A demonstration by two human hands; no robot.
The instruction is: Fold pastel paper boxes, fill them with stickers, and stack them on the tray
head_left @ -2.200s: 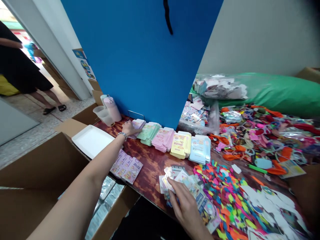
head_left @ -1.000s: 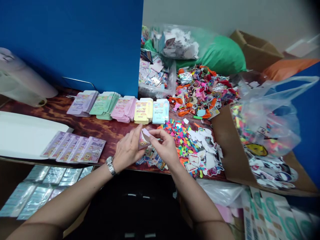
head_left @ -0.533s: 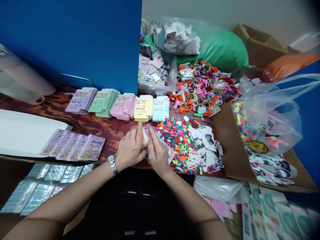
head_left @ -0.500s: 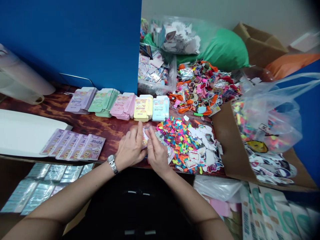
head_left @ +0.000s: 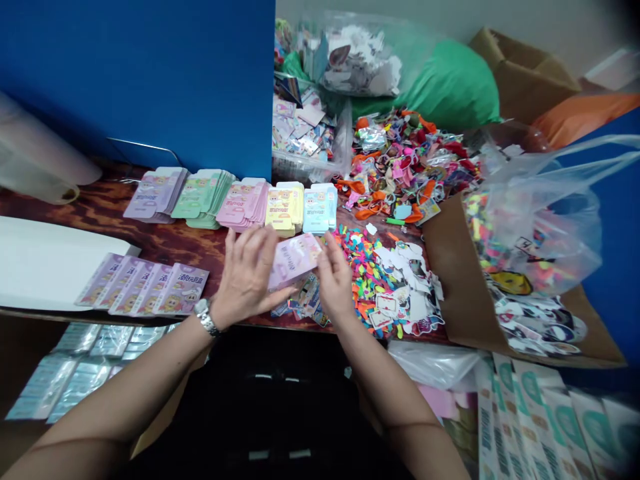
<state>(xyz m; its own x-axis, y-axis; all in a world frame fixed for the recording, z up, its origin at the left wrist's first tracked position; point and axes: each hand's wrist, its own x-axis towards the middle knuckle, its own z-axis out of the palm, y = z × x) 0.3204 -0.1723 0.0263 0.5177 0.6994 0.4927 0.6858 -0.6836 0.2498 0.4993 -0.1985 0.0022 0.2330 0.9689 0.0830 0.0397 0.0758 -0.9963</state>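
A small purple box [head_left: 296, 259] is held tilted between my hands, just above the table's front part. My left hand [head_left: 244, 275] has the box's left end between its raised fingers and the thumb below. At the other end, my right hand [head_left: 335, 277] pinches the box by its edge. Beneath the box lie printed cards [head_left: 307, 300], partly hidden by it and by my right hand. Just right of my right hand is a pile of small bright-coloured pieces [head_left: 367, 273], with white die-cut stickers [head_left: 413, 283] beside it.
Flattened cartons stand in a row behind my hands: purple [head_left: 155, 193], green [head_left: 200, 197], pink [head_left: 243, 203], yellow [head_left: 284, 208], blue [head_left: 320, 208]. Several filled purple boxes [head_left: 183, 290] lean at left. An open cardboard box [head_left: 450, 267] and mixed trinkets [head_left: 405, 167] are at right.
The purple box has come up into clear view, lifted and tilted between my hands. My left hand has spread wider, my right hand has moved slightly right, and cards now show underneath.
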